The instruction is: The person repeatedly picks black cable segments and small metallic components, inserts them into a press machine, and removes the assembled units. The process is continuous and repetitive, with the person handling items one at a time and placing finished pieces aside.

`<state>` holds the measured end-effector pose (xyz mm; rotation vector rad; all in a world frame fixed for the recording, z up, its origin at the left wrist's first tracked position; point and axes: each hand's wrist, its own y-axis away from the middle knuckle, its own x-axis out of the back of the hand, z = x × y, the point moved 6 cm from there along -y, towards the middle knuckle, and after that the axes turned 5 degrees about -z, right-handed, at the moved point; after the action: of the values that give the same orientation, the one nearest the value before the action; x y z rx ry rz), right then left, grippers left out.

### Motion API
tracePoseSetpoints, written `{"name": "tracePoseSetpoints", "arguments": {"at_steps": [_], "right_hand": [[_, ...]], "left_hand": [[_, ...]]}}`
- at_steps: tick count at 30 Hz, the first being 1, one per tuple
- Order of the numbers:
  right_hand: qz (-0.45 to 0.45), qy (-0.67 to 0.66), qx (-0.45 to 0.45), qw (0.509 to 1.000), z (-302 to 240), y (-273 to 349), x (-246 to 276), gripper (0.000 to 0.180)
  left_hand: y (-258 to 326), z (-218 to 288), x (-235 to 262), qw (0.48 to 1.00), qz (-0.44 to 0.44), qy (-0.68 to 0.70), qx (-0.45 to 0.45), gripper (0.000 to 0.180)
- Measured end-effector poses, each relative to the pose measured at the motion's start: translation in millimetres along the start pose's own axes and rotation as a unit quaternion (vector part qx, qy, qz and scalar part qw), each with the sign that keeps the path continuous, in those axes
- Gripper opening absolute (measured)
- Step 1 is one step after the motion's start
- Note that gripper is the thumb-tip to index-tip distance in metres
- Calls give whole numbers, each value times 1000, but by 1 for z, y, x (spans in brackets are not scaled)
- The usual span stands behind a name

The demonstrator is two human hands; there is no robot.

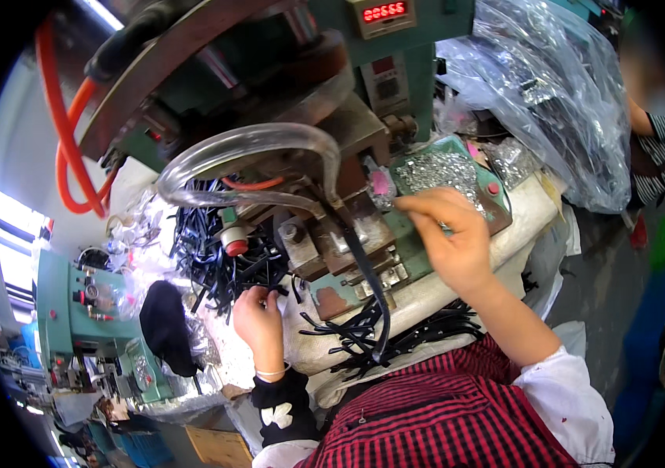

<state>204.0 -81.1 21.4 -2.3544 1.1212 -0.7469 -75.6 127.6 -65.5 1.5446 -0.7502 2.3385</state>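
My right hand (461, 246) is raised over the green press bed, thumb and forefinger closed in a pinch at the die's right side. Whatever sits between those fingertips is too small to make out. Just behind it lies a heap of small silver metal pieces (446, 173) on a green tray. My left hand (258, 321) rests at the near edge of a pile of black strips (211, 249), its fingers curled together; their grip is partly hidden. Between the hands, one long black strip (365, 273) runs from the metal die (360, 234) down toward me.
A clear plastic hose (250, 136) arches over the die. More black strips (418, 331) lie along the front edge by my apron. Red buttons flank the press, one on a cylinder (235, 240) at left. Large clear plastic bags (543, 93) and another person's striped sleeve (664, 156) are at right.
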Motion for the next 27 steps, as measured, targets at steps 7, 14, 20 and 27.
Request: {"name": "tracePoseSetpoints", "arguments": {"at_steps": [7, 14, 20, 27], "right_hand": [[9, -309, -148, 939, -1, -6, -48, 41], [-50, -332, -221, 916, -25, -7, -57, 51], [-109, 72, 44, 990, -7, -3, -4, 44], [-16, 386, -18, 922, 80, 19, 30, 16]], "left_hand": [[0, 117, 141, 841, 140, 477, -215, 18], [-32, 157, 143, 882, 211, 373, -198, 24], [21, 193, 80, 614, -414, 663, -108, 43], [28, 205, 13, 489, -471, 715, 168, 38]]}}
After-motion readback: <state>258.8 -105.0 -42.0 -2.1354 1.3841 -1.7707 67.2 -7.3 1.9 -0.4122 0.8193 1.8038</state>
